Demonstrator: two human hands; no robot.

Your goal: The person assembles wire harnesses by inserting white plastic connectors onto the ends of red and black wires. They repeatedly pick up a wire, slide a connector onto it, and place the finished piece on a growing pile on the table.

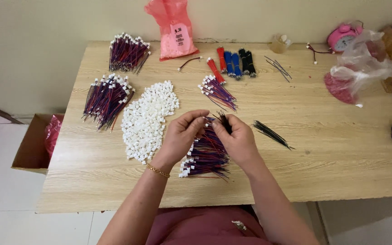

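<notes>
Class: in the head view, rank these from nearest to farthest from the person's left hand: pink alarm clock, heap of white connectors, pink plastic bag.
Measured from the left hand:
1. Heap of white connectors, just to its left.
2. Pink plastic bag, at the table's back edge.
3. Pink alarm clock, far back right corner.

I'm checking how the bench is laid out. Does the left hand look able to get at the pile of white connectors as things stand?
Probably yes. The left hand works just beside the pile of white connectors, with bare table and nothing standing between them, though its fingers are pinching wires now.
</notes>
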